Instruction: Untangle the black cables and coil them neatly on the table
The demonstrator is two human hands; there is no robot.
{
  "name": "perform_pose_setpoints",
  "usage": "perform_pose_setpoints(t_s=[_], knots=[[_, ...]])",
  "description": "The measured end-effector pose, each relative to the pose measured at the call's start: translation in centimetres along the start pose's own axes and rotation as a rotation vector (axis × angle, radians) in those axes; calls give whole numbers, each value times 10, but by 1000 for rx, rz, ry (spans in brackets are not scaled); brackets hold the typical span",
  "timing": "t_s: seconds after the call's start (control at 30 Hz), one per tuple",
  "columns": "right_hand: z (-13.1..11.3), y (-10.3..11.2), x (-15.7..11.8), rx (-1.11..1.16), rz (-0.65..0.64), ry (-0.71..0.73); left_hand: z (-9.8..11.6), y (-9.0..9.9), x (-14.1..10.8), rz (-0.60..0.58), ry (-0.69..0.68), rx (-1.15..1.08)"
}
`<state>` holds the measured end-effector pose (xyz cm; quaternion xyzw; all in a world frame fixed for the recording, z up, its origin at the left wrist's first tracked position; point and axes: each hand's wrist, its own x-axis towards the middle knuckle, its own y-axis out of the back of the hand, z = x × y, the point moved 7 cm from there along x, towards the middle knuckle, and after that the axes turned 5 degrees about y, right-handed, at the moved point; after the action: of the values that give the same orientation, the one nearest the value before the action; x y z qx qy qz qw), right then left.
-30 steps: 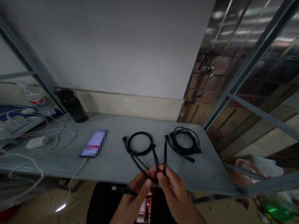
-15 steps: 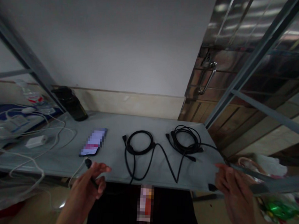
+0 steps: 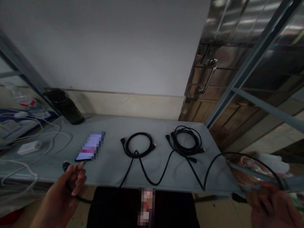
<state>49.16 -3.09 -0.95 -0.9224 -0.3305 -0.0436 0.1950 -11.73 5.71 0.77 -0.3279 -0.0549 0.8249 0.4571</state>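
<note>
A long black cable [image 3: 156, 184] runs in a zigzag over the grey tabletop between my two hands. My left hand [image 3: 70, 181] is closed around one end, with the black plug [image 3: 66, 166] sticking out past the thumb. At the right edge my right hand [image 3: 272, 206], somewhat blurred, has its fingers closed on the other stretch, and a black plug [image 3: 238, 197] pokes out beside it. Between the hands lie a coiled black cable [image 3: 139, 133] and a thicker bundle of coiled black cable [image 3: 184, 151]; the held cable passes against or over both.
A phone [image 3: 90, 146] with a lit, blurred screen lies left of the coils. Behind it a dark bottle [image 3: 66, 107] leans. White cords, a white charger [image 3: 29, 147] and a clear plastic bottle [image 3: 28, 102] are at the left. Metal posts [image 3: 255, 64] frame the table.
My hands have moved apart, the left one leftward, the right one rightward and down. The cable between them has been drawn outward into a wider zigzag, with an arc rising to my right hand.
</note>
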Motion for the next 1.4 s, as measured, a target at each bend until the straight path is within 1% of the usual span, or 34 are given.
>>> perform_pose_setpoints(t_s=[0.07,0.13,0.23,0.3,0.4,0.47,0.53,0.57,0.63,0.7,0.73,0.8,0.87,0.97,1.03,1.17,1.23,1.27,1.33,1.4], knots=[[4,-3,-1,66,-1,-37,-1,-3,0,-30,2,5],[6,-12,-4,74,-31,-41,-4,-4,2,-54,-2,-13],[8,-32,-14,29,-94,14,-14,-6,8,-73,-8,-41],[14,-49,-25,-28,-170,45,-26,-7,13,-69,9,-45],[34,-77,-50,-229,-346,68,-51,-20,12,-92,68,-36],[49,-99,-74,-353,-508,84,-69,-37,3,-175,124,-15],[59,-125,-103,-398,-695,122,-84,-59,-11,-290,181,-1],[61,-139,-118,-405,-792,157,-90,-69,-18,-343,210,-5],[59,-165,-147,-408,-940,259,-100,-88,-32,-436,270,-30],[56,-188,-170,-417,-1059,330,-105,-105,-42,-520,311,-47],[54,-198,-179,-420,-1115,338,-107,-113,-45,-555,318,-49],[53,-215,-193,-413,-1199,311,-107,-124,-48,-596,313,-50],[53,-224,-202,-407,-1233,269,-107,-131,-47,-601,320,-46],[57,-227,-210,-445,-1248,202,-106,-135,-44,-582,353,-47],[59,-227,-214,-462,-1285,158,-105,-138,-43,-584,378,-63],[52,-230,-213,-451,-1374,131,-100,-141,-44,-581,442,-72],[47,-236,-209,-507,-1424,192,-97,-143,-45,-577,478,-78],[44,-240,-207,-551,-1449,257,-95,-144,-45,-587,495,-78],[40,-250,-202,-645,-1486,443,-90,-148,-43,-639,501,-71],[39,-261,-195,-702,-1484,650,-81,-155,-39,-722,442,-54]])
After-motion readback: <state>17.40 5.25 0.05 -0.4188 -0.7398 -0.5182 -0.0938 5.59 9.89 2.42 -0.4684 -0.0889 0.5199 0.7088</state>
